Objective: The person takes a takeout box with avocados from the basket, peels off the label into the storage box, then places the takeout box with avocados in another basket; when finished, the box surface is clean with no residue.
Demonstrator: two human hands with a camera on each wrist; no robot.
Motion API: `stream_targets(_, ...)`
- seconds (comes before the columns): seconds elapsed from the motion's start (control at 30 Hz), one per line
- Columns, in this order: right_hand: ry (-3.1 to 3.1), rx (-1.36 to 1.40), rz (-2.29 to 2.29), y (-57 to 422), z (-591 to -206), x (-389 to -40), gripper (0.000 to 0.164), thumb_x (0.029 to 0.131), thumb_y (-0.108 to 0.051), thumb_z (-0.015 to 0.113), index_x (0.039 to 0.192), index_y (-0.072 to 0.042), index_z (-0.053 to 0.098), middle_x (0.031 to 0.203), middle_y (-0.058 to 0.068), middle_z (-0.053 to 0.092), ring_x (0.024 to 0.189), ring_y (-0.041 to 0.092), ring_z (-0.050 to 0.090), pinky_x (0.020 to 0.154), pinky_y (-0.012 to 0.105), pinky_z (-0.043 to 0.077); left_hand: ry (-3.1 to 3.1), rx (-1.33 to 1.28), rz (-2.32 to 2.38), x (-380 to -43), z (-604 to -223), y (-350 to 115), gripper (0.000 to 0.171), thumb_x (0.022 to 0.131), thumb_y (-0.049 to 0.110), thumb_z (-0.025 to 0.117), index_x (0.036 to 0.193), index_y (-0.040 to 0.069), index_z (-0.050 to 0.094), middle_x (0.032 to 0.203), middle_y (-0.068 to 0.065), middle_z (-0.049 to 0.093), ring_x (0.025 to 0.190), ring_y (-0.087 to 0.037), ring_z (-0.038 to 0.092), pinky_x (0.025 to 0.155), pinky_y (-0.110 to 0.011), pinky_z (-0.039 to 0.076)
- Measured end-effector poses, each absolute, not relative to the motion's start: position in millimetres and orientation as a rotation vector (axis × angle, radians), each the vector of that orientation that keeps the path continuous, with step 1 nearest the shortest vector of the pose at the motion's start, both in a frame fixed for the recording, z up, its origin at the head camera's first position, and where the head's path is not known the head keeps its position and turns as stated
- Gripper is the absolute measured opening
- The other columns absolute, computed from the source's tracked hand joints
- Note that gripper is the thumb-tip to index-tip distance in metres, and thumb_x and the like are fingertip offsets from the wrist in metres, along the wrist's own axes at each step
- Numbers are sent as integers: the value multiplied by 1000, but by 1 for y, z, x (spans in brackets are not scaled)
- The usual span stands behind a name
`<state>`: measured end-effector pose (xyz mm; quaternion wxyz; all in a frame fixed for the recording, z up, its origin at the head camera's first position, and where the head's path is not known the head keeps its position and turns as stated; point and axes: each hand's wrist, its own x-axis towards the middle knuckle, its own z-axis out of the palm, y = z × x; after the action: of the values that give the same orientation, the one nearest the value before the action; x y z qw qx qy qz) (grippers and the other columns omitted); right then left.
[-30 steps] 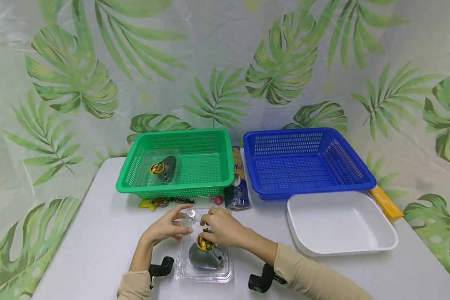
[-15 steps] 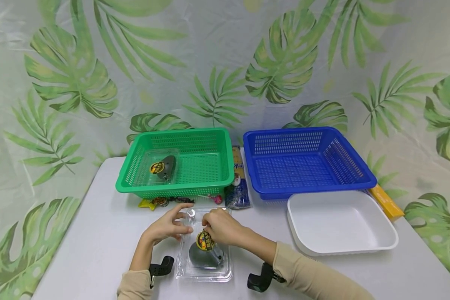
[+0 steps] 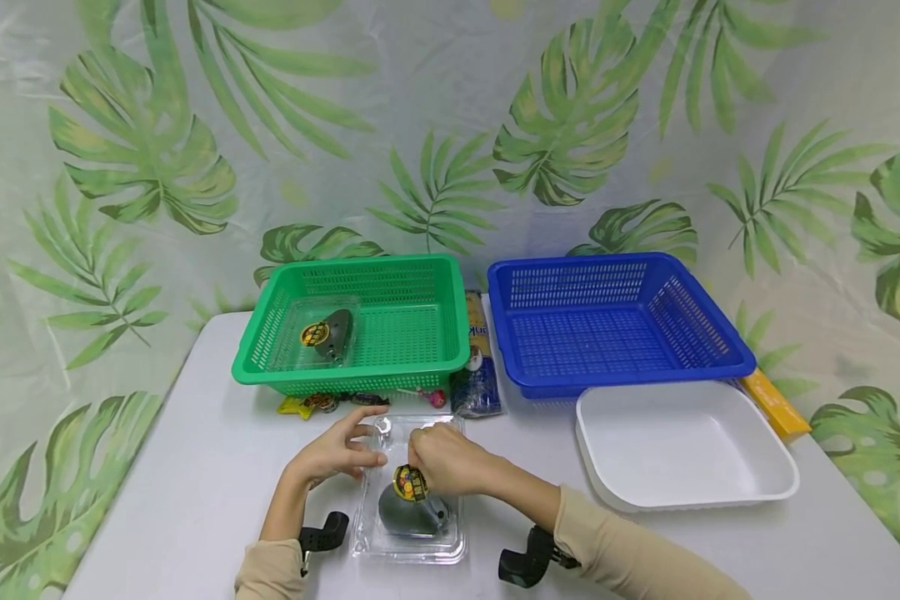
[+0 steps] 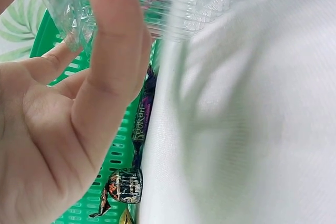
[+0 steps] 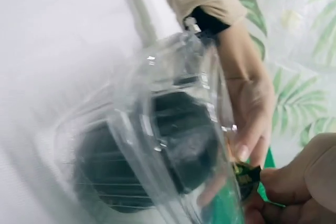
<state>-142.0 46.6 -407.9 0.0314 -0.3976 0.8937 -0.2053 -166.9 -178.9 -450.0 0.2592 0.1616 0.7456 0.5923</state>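
A clear plastic clamshell box [image 3: 371, 546] lies on the white table in front of me. Inside it is a dark grey rounded object [image 3: 405, 515] with small holes. My left hand [image 3: 333, 450] holds the box by its left side, thumb over the lid; some fingertips are hidden. On the lid sits a round black-and-yellow sticker [image 3: 408, 483]. My right hand [image 3: 447, 458] pinches that sticker's black edge between thumb and finger, clearest in the right wrist view, where the sticker's end [image 5: 245, 178] stands off the lid.
Behind stand a green basket [image 3: 450, 371] with a similar clear box [image 3: 288, 337] in it and a blue basket [image 3: 555, 387]. Wrapped candies [image 3: 318, 403] and a lollipop [image 3: 437, 399] lie before the green one. A white tub [image 3: 682, 450] stands right, by an orange box [image 3: 776, 404].
My right fingers have curled in from a looser pose and now pinch the sticker's edge, with the hand slightly lower. The left hand and the box stay where they were.
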Motion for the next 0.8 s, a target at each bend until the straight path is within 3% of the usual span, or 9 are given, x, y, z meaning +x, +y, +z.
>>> stream_targets(0.1,2624,-1139,-769,51,-405,-145,2,87,-2,61,87,-4,61,70,-2,60,62,7,53,58,18,45,2028,425,1598,-167,-451,-178,80,82,13,72,145,-1,24,134,-39,32,102,-32,57,58,-34,53)
stream_targets(0.2,2549,-1125,-847,54,-404,-147,13,84,-4,68,95,0,65,74,-1,65,69,9,58,65,20,49,2034,417,1587,-166,-451,-178,80,83,14,72,145,-1,25,134,-39,32,104,-34,56,59,-34,54)
stream_targets(0.37,2254,-1170,-1166,60,-405,-150,3,83,2,67,85,1,69,79,6,67,71,1,58,71,20,53,2040,396,1578,-166,-452,-180,79,82,15,73,145,1,26,135,-38,32,108,-38,54,60,-35,54)
stream_targets(0.53,1851,-1077,-1543,81,-401,-158,8,86,4,63,90,11,63,85,14,63,76,6,58,74,30,56,2037,376,1577,-167,-452,-182,80,82,16,73,145,3,26,136,-39,30,110,-40,52,61,-37,54)
stream_targets(0.8,2050,-974,-1483,162,-379,-174,12,88,-3,63,93,8,66,88,16,67,78,14,65,75,32,57,2032,396,1588,-167,-454,-181,81,81,15,74,145,1,25,135,-39,31,108,-37,54,58,-35,54)
